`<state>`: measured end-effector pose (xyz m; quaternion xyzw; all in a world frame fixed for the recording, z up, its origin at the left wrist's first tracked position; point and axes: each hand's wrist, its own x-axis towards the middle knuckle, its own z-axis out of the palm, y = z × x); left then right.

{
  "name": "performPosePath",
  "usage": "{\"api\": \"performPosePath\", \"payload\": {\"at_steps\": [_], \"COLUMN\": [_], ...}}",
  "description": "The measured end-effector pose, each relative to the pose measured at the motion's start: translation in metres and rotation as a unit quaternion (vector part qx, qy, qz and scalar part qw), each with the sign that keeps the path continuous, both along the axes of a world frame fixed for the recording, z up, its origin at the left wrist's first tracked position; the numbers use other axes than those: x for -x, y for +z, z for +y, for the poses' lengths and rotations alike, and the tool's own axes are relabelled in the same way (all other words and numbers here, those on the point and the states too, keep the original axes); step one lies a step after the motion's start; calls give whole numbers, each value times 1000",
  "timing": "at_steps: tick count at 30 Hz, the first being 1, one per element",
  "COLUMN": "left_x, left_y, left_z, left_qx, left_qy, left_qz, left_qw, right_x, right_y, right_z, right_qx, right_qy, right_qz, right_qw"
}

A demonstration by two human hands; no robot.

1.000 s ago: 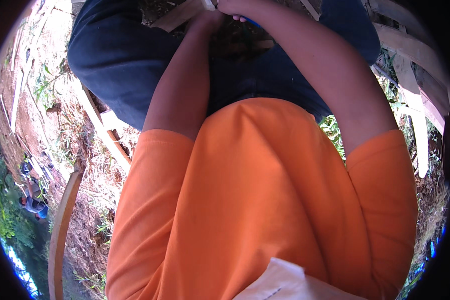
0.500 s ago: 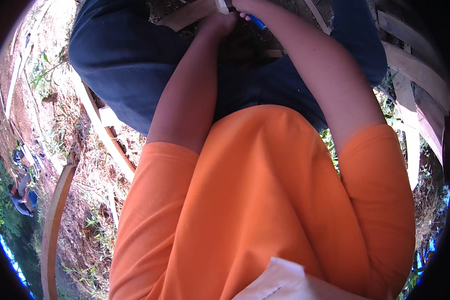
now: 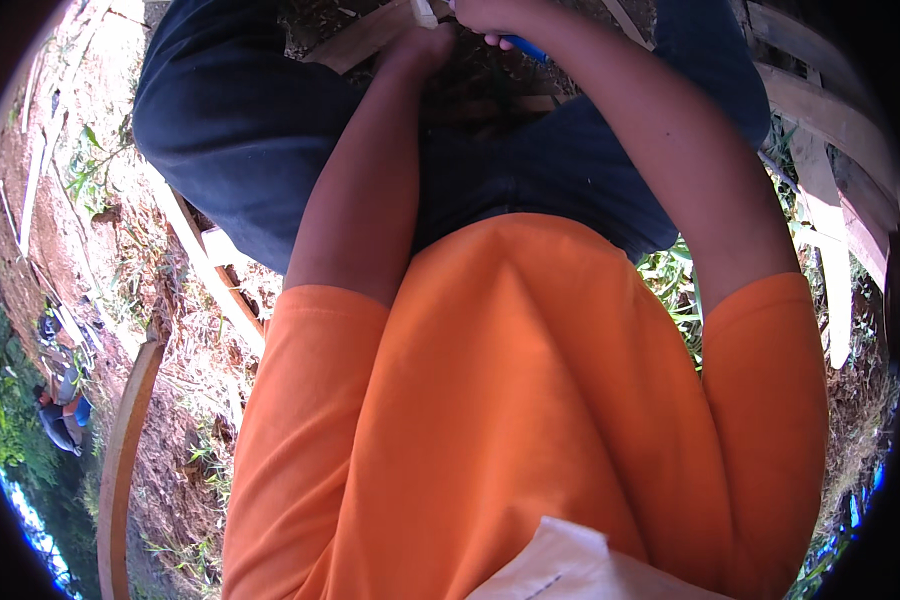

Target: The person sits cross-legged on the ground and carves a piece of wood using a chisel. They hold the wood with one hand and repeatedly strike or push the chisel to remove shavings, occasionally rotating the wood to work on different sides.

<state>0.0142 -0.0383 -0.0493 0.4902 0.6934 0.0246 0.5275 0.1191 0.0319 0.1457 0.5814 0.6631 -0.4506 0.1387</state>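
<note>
At the top edge of the head view my left hand [image 3: 422, 48] is closed against a pale wood piece [image 3: 423, 13], its fingers mostly hidden. My right hand [image 3: 485, 14] is just right of it, fingers wrapped round a blue-handled tool [image 3: 526, 47]. Only the handle's end shows, pointing down and right; the working end is out of sight. Beside my left hand a wooden board [image 3: 355, 38] slants between my spread legs.
Long boards [image 3: 825, 110] lie beyond my right leg. A timber strip [image 3: 198, 255] and a curved-looking beam [image 3: 127, 460] are on my left, over dry grass and soil. Another person [image 3: 62, 415] is far off at the left rim.
Both hands have shifted slightly left and up. The blue handle has tilted flatter, and my right elbow has swung a little outward.
</note>
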Motion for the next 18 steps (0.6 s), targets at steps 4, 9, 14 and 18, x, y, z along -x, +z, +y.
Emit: {"api": "performPosePath", "payload": {"at_steps": [4,9,14,18], "left_x": [-16,-11,3,-5], "left_y": [2,-14,6,51], "left_z": [9,13,10,1], "left_qx": [-25,-78,-38,-21], "left_qy": [-20,-54,1,6], "left_qz": [-19,-9,-27,4], "left_qw": [999,995,999,1000], "right_x": [8,11,24,10], "right_y": [4,-53,-12,-76], "right_z": [10,-6,-12,14], "right_qx": [2,-205,-111,-204], "right_qy": [48,-11,-24,-150], "right_qz": [-111,-78,-60,-60], "right_qw": [993,976,992,966]}}
